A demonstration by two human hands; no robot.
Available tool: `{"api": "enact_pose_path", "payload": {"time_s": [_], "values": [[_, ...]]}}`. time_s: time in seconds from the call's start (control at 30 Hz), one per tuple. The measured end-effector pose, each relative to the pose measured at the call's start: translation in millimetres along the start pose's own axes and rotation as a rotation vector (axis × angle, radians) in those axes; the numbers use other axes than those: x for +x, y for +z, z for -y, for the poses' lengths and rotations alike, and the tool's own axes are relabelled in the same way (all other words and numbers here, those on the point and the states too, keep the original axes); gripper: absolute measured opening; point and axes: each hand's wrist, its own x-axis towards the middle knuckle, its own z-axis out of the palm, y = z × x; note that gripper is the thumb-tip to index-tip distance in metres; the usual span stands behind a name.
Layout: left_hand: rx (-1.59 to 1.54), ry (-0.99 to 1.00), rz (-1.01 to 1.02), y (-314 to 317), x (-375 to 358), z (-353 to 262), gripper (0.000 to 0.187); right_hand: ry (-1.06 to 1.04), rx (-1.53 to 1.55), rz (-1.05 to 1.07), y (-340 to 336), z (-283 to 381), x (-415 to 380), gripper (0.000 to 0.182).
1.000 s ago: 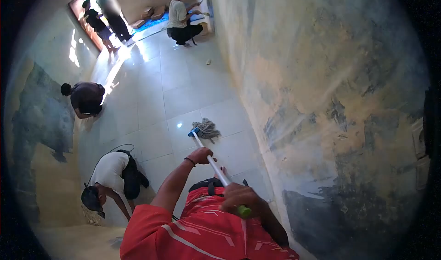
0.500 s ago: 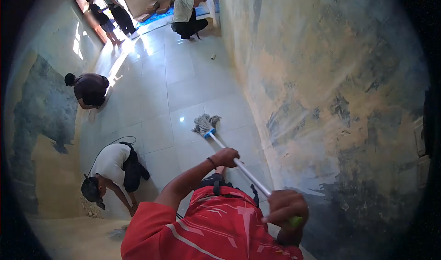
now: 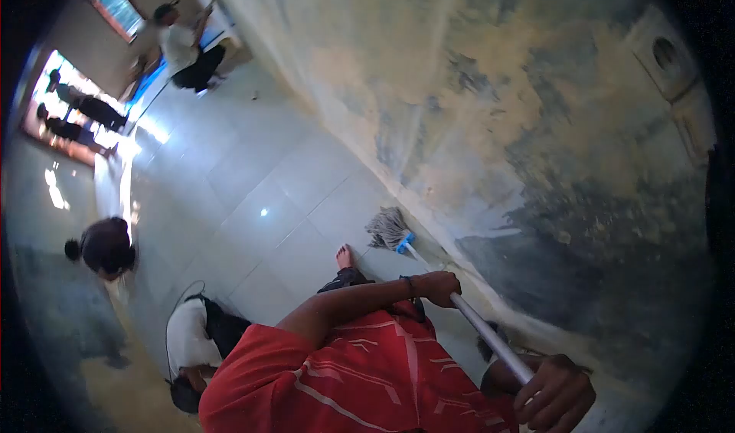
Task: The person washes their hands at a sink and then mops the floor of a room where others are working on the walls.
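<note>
A mop [image 3: 494, 341] with grey strings, a blue clamp and a pale metal handle slants across the tiled floor [image 3: 287, 173]. Its string head rests on the tiles close to the foot of the right wall. My left hand [image 3: 439, 288] is wrapped round the handle partway down. Higher on the same handle, at the lower right, my right hand [image 3: 557, 395] is closed near its upper end. One bare foot [image 3: 346, 257] of mine shows left of the mop head.
Along the right runs a stained, patchy wall [image 3: 459, 119]. A person in white [image 3: 191, 341] bends low at the left, another in dark clothing [image 3: 107, 248] crouches beyond. Someone squats [image 3: 187, 54] by the far wall; two people stand at the bright doorway [image 3: 73, 111].
My view has turned, so the room appears tilted. The mop head has moved closer to the base of the right wall, and both hands stay on the handle.
</note>
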Motion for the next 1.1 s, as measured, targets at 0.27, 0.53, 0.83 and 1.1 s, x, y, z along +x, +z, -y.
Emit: {"api": "enact_pose_path", "payload": {"time_s": [0.27, 0.53, 0.83, 1.1], "values": [[0.058, 0.085, 0.178, 13, 7, 4, 0.032, -0.068, -0.225, -0.282, 30, 2, -26, 0.004], [0.099, -0.166, -0.060, -42, -43, 28, 0.025, -0.126, -0.046, -0.200, -14, -27, -27, 0.009], [0.240, -0.610, -0.519, -74, -184, 109, 0.027, -0.123, 0.396, -0.031, -41, -165, 0, 0.011], [0.244, -0.993, -0.663, -50, -341, 138, 0.040, 0.265, 0.054, 0.078, 30, -246, 28, 0.013]]}}
